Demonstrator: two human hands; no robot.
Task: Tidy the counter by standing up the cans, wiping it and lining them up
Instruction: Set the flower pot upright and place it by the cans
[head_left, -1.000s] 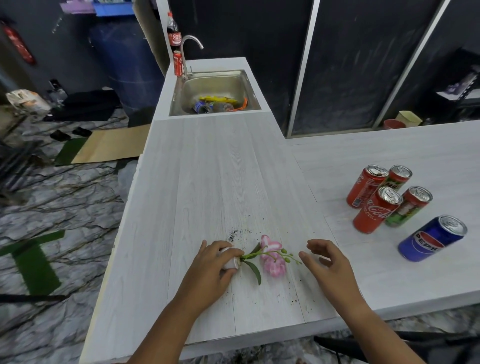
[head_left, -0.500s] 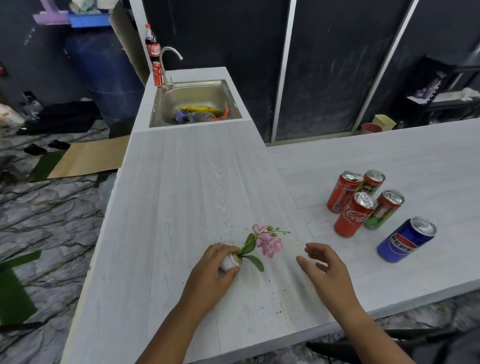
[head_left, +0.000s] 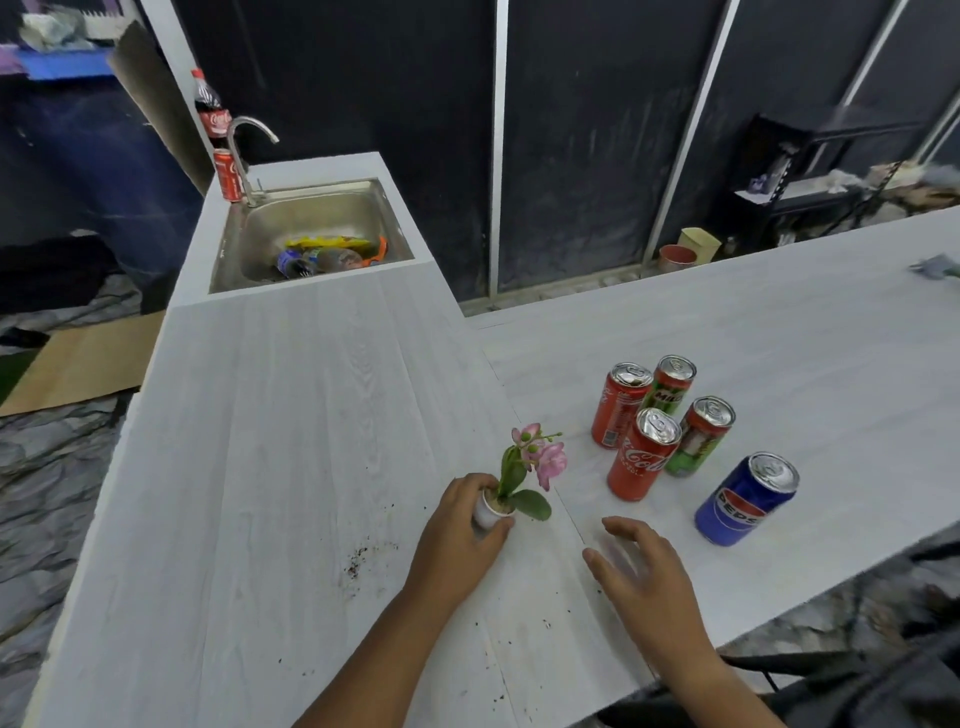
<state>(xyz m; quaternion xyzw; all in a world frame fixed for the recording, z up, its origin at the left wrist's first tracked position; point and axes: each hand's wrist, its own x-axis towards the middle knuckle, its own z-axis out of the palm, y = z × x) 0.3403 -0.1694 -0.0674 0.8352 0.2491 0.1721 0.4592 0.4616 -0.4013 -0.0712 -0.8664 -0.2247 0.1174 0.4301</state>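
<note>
My left hand (head_left: 460, 535) grips a small white flower pot (head_left: 492, 512) holding a pink orchid (head_left: 540, 457), which now stands nearly upright on the white counter (head_left: 291, 441). My right hand (head_left: 641, 571) hovers open just right of it, fingers spread, holding nothing. To the right stand several cans: two red Coca-Cola cans (head_left: 644, 454), two green Milo cans (head_left: 698, 436) and a blue Pepsi can (head_left: 745, 499), all upright. Dark soil crumbs (head_left: 358, 564) lie scattered on the counter left of my left hand.
A steel sink (head_left: 311, 234) with bottles and wrappers sits at the counter's far end, with a tap, a red can (head_left: 227, 174) and a cola bottle (head_left: 210, 111) beside it. The counter's near edge runs just under my forearms. A grey object (head_left: 935, 267) lies far right.
My left hand has raised the flower pot from lying on its side to nearly upright. My right hand stayed open beside it. The view shifted right.
</note>
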